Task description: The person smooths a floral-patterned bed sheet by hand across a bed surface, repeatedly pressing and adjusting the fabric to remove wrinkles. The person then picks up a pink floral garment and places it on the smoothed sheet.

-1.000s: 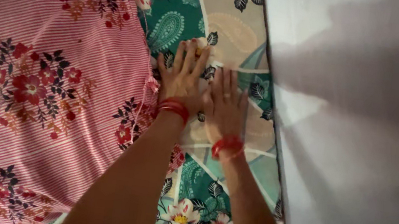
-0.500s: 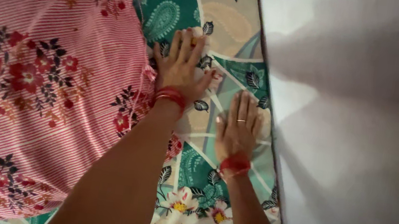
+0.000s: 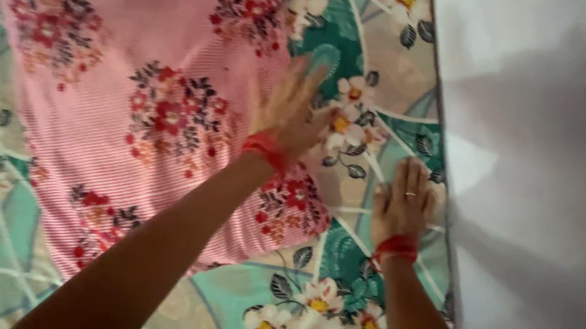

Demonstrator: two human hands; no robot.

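My left hand (image 3: 290,111) lies flat with fingers spread at the right edge of a pink striped pillow (image 3: 127,105) printed with red flowers. It is blurred. My right hand (image 3: 403,201) presses palm down on the green and beige floral bedsheet (image 3: 267,304), close to the sheet's right edge. Both wrists carry red bangles, and a ring shows on the right hand. Neither hand holds anything.
A plain white wall (image 3: 554,184) runs along the right side of the bed, right beside my right hand. The pillow covers the upper left of the sheet.
The view has pulled back and shifted, showing the whole pillow. My left hand moved onto the pillow's edge; my right hand stayed flat near the wall.
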